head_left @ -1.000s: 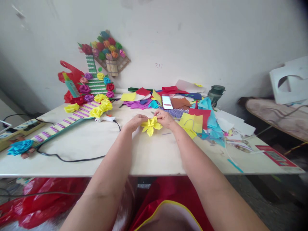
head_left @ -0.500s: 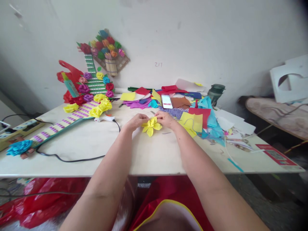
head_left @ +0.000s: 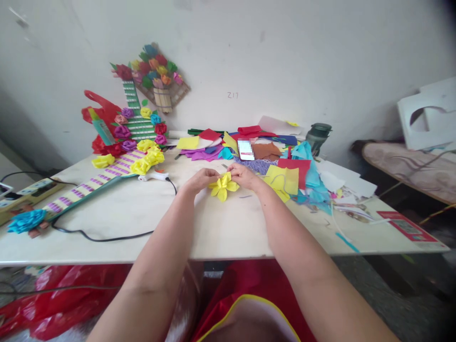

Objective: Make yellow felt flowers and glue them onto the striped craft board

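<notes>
White plastered wall behind a pale tabletop [head_left: 228,228] strewn with craft materials. Centre: a yellow paper flower [head_left: 223,185] lies on the tabletop, held from both sides. The left hand [head_left: 200,179] grips its left edge, fingers closed on the petals; the right hand [head_left: 244,175] pinches its upper right edge, fingers likewise pressed together on the paper. Both forearms reach forward from the lower edge of the view.

Left of the hands: a white glue gun [head_left: 154,176] with a black cord [head_left: 107,236] looping across the tabletop, and a long striped paper strip [head_left: 89,186] carrying yellow paper flowers [head_left: 147,159] and ending in a blue paper flower [head_left: 25,220]. A power strip [head_left: 24,194] lies at the far left edge. Against the wall stands a decorated piece with multicoloured paper roses [head_left: 153,66].

Right of the hands: a heap of coloured paper sheets [head_left: 285,178] in yellow, red, blue and purple, just beside the right hand. A dark green jar [head_left: 318,135] stands behind the heap, near the wall. A red plastic bag [head_left: 53,294] lies below the tabletop.
</notes>
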{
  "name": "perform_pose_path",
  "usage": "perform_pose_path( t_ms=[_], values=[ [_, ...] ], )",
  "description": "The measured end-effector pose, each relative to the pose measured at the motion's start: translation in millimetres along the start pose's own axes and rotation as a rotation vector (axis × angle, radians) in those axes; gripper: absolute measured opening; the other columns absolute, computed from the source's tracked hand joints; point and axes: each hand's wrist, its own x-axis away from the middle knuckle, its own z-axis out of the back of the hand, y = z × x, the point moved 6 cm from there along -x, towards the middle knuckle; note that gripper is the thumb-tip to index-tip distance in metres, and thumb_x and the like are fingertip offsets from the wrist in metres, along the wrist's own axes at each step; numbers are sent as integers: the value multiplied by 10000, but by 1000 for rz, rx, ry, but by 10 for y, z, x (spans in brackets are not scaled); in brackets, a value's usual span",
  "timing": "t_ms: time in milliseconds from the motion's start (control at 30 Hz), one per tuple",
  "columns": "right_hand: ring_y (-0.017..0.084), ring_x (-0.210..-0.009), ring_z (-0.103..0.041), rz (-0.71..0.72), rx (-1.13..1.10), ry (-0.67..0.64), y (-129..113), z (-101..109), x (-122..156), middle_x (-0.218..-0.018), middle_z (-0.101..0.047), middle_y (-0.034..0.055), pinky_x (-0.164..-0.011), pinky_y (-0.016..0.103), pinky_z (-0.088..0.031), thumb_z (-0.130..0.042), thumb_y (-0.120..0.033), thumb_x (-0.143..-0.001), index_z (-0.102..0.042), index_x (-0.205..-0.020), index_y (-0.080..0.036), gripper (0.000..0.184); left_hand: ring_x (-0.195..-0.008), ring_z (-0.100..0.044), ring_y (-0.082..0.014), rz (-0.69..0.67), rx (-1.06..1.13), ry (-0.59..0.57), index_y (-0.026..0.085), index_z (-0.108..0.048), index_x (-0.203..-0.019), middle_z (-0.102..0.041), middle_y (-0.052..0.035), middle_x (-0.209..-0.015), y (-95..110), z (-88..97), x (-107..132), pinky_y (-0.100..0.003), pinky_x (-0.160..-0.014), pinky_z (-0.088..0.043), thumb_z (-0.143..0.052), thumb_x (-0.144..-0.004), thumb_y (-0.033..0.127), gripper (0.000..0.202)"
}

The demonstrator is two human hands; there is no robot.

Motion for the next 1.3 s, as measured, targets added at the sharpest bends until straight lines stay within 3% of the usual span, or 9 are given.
perform_pose_path(
  t_ms=[467, 833, 1000, 1133, 1300],
  values=[
    [131, -828, -516, 38, 33, 121, -80, 58, -8, -1009, -565, 32, -672, 222, -390, -521, -187, -726, -667, -637, -175, 172, -531, -391, -90, 75, 99, 7, 110, -585, -616, -483, 12, -541, -23, 33, 30, -237, -541, -282, -577, -621, 382, 272],
    [103, -674, -477, -33, -41, 57, 16, -12, -18, -757, -539, 20, -593, 216, -359, -519, -199, -701, -627, -585, -149, 166, -503, -373, -79, 6, -83, 59, 101, -623, -654, -466, 22, -513, -1, 73, 7, -216, -496, -270, -575, -640, 428, 331],
    [77, -543, -399, -107, -157, -55, 48, -51, 13, -543, -433, -34, -516, 201, -297, -495, -225, -682, -578, -550, -129, 184, -591, -467, -121, -56, -226, 104, 111, -652, -706, -553, -11, -611, 56, 96, -14, -234, -569, -352, -565, -650, 415, 321],
    [73, -527, -389, -141, -295, -156, 72, -100, 45, -522, -447, -42, -519, 198, -303, -448, -188, -675, -620, -631, -123, 189, -694, -512, -154, -177, -388, 124, 128, -674, -718, -598, -48, -728, 201, 82, -8, -256, -676, -386, -547, -674, 385, 290],
    [83, -593, -433, -50, -205, -21, 1, 31, 28, -621, -493, -16, -542, 194, -316, -480, -231, -696, -617, -625, -131, 184, -720, -504, -155, -215, -414, 165, 134, -666, -717, -591, -53, -746, 287, 82, 12, -258, -693, -384, -536, -691, 433, 327]
  ],
)
